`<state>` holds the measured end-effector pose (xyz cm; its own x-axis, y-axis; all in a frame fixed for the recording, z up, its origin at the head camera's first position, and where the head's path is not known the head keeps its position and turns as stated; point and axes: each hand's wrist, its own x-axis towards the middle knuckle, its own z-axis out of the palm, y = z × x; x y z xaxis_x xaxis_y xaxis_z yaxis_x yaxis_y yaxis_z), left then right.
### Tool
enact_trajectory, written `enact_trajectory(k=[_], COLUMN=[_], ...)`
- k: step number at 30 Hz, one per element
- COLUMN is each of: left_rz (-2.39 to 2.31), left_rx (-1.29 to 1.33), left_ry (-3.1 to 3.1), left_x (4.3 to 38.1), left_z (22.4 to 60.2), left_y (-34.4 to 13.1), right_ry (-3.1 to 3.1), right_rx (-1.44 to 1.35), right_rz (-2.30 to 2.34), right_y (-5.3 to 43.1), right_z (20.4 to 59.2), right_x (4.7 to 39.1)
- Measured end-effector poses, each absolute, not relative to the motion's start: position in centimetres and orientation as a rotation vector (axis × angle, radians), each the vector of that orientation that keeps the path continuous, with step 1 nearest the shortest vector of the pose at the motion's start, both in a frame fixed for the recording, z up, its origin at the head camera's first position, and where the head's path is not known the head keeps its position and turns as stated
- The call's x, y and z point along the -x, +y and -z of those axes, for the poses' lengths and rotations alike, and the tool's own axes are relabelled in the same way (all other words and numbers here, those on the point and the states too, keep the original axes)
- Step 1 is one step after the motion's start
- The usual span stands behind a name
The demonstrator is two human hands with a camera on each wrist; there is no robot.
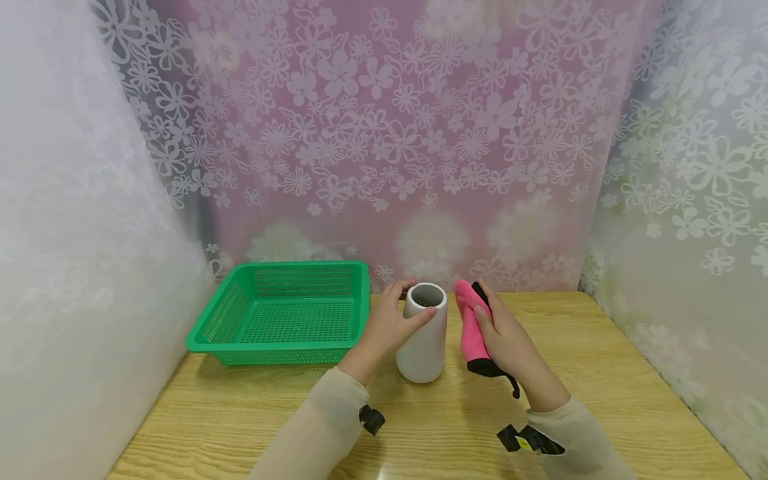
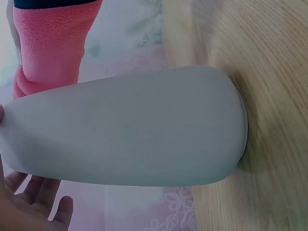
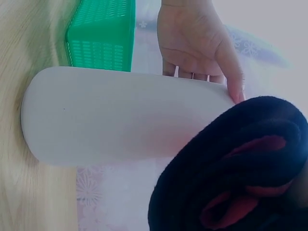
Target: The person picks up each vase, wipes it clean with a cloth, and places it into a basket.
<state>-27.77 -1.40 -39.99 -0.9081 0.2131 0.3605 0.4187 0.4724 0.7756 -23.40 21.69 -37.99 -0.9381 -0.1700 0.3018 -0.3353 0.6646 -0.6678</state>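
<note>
Left hand (image 1: 387, 325): we grip the vase (image 1: 422, 353) near its rim (image 1: 444, 298)
Right hand (image 1: 509, 339): we grip pink cloth (image 1: 471, 333)
Gap: between vase and cloth

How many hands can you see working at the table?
2. The left hand holds the white vase near its top, and the right hand holds the pink and black cloth. Some fingers are hidden in the head view.

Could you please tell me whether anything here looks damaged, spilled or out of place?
Nothing stands out: the left hand grips the upright white vase, the right hand holds a bunched pink-and-black cloth, and the green basket sits on the table. No spill or damage shows.
</note>
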Motion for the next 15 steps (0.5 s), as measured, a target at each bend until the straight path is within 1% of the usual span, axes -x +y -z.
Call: enact_trajectory(k=[15], left_rz=[1.602], left_rx=[0.721], left_ry=[-2.441], left_x=[29.3], left_z=[40.6], left_y=[-2.1], right_ry=[-2.544], right_rx=[-0.432], right_rz=[-1.089], right_y=[20.8], right_z=[38.2], right_x=[23.6])
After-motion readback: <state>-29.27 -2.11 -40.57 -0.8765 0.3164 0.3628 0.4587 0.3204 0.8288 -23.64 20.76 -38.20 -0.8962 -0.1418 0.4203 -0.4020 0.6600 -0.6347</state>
